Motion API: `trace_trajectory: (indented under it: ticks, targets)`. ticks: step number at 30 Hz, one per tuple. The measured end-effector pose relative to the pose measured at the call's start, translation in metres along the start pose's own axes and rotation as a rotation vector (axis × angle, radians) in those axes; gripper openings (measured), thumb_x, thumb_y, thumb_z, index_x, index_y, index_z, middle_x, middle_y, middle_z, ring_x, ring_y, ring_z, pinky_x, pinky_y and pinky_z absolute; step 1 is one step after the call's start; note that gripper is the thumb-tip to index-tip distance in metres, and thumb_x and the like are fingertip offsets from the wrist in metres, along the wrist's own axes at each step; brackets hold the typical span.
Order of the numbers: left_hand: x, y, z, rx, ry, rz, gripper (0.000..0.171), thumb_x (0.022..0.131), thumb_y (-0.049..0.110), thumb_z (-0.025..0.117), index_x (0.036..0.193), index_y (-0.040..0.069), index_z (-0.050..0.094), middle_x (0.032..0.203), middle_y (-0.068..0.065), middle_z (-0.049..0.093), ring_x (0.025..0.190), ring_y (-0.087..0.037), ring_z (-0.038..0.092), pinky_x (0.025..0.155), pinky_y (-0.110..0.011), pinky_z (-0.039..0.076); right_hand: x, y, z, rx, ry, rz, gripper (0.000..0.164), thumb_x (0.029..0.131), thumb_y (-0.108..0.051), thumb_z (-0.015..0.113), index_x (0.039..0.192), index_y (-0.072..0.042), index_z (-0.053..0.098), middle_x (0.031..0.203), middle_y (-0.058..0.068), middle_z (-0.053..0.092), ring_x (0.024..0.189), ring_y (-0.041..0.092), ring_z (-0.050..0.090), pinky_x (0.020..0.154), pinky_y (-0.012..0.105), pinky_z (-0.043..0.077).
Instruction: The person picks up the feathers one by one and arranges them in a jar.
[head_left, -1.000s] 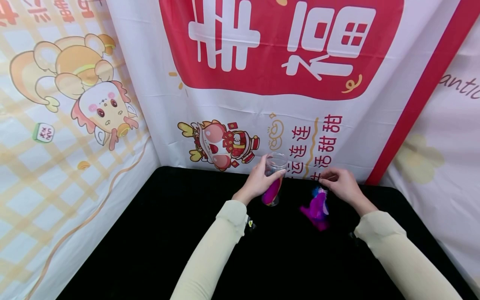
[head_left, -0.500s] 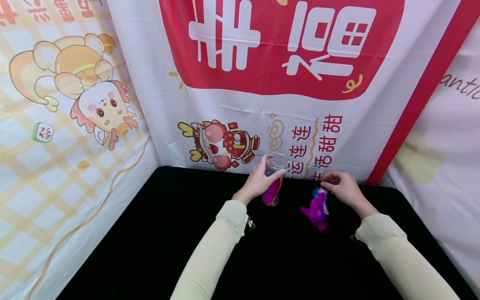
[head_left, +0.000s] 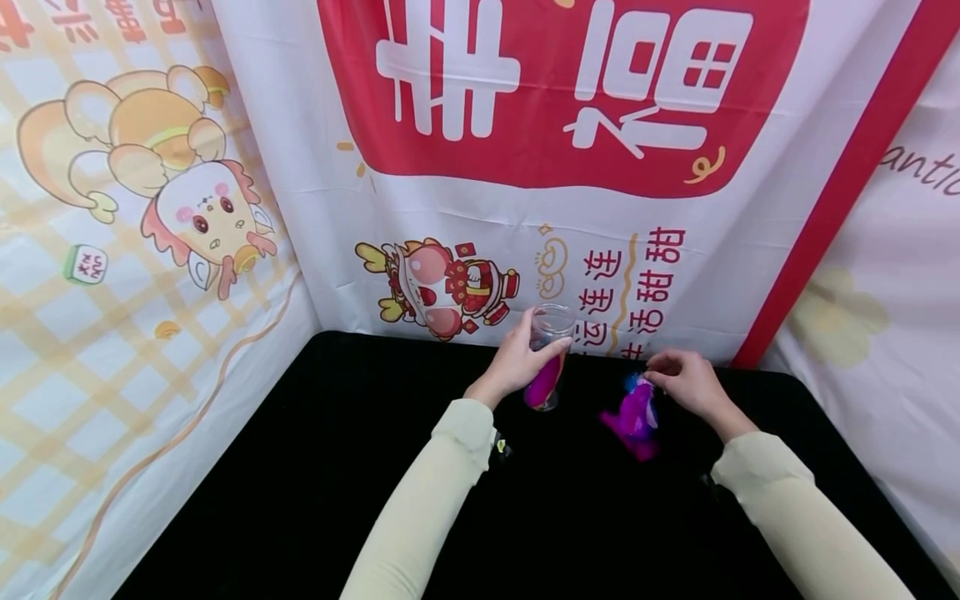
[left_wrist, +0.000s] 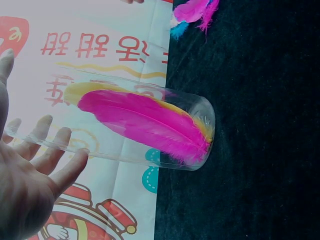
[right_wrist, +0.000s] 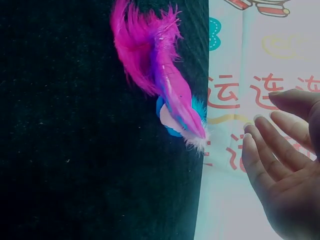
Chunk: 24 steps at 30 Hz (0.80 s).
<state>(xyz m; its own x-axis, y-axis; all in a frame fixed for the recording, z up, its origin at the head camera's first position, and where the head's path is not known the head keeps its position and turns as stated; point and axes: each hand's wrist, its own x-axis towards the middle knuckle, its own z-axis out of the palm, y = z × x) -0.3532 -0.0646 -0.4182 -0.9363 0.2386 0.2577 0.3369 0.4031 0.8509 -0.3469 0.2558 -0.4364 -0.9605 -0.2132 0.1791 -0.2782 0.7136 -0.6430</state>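
Observation:
My left hand (head_left: 517, 360) grips a clear cylindrical jar (head_left: 553, 321) around its upper half, fingers on one side and thumb on the other. Inside the jar, a magenta feather (left_wrist: 140, 122) and a yellow feather (left_wrist: 75, 92) lean with their quills at the bottom. To the right on the black table lies a small pile of feathers (head_left: 637, 412), magenta and purple with blue and white ones at the far end. Close by that end is my right hand (head_left: 690, 379); in the right wrist view its thumb and fingers are apart, with nothing between them.
The black-covered table (head_left: 360, 467) ends at the back against a white and red printed cloth (head_left: 420, 200). More printed cloth (head_left: 97, 333) hangs along the left side, and a pale one (head_left: 900, 333) on the right.
My right hand has moved slightly down and nearer to the far end of the feather pile. My left hand and the jar have stayed in place.

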Motion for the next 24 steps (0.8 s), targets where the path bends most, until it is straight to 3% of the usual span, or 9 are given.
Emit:
trace_trajectory:
  ticks: [11, 24]
  targets:
    - [0.001, -0.002, 0.000, 0.000, -0.002, 0.006, 0.083, 0.096, 0.056, 0.066, 0.157, 0.013, 0.031, 0.138, -0.009, 0.058, 0.128, -0.027, 0.058, 0.108, -0.042, 0.047, -0.002, 0.015, 0.008, 0.048, -0.032, 0.048, 0.031, 0.097, -0.018, 0.072, 0.116, 0.006, 0.070, 0.102, 0.018, 0.075, 0.087, 0.037, 0.071, 0.067, 0.032, 0.057]
    - [0.001, 0.000, 0.001, 0.002, 0.000, 0.002, 0.078, 0.095, 0.058, 0.066, 0.155, 0.020, 0.034, 0.135, -0.005, 0.059, 0.126, -0.025, 0.059, 0.107, -0.041, 0.047, -0.008, 0.021, 0.015, 0.044, -0.012, 0.065, 0.030, 0.095, -0.012, 0.071, 0.115, 0.010, 0.068, 0.104, 0.024, 0.073, 0.082, 0.031, 0.072, 0.066, 0.029, 0.056]
